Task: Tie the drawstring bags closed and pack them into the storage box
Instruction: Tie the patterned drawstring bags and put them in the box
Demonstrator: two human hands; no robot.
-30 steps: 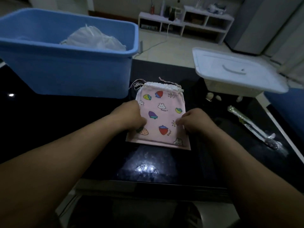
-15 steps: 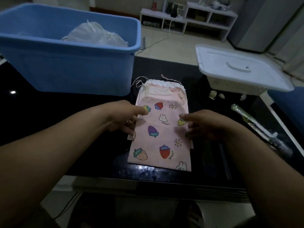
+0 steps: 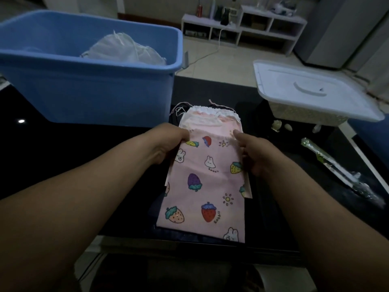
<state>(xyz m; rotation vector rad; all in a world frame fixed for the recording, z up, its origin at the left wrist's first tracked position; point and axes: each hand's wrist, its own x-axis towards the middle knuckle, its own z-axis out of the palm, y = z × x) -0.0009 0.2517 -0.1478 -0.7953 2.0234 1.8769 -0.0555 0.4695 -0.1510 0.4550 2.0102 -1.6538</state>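
Note:
A pink drawstring bag (image 3: 207, 186) printed with strawberries and rabbits lies lengthwise on the black table, on top of another pink bag whose white gathered top (image 3: 210, 114) and loose cords (image 3: 179, 109) show beyond it. My left hand (image 3: 166, 144) pinches the top bag's upper left edge. My right hand (image 3: 252, 152) holds its upper right edge with the fingers curled under. The blue storage box (image 3: 101, 91) stands at the back left with white bags (image 3: 124, 49) inside.
A white-lidded basket (image 3: 311, 95) sits at the back right, with small pale objects (image 3: 282, 126) in front of it. A clear-wrapped long item (image 3: 336, 169) lies along the table's right edge. The table's front edge (image 3: 200, 243) runs just under the bag's bottom.
The top bag has been pulled toward me and now lies stretched out long over the bag below. Both hands moved from the bag's lower half to its upper edge.

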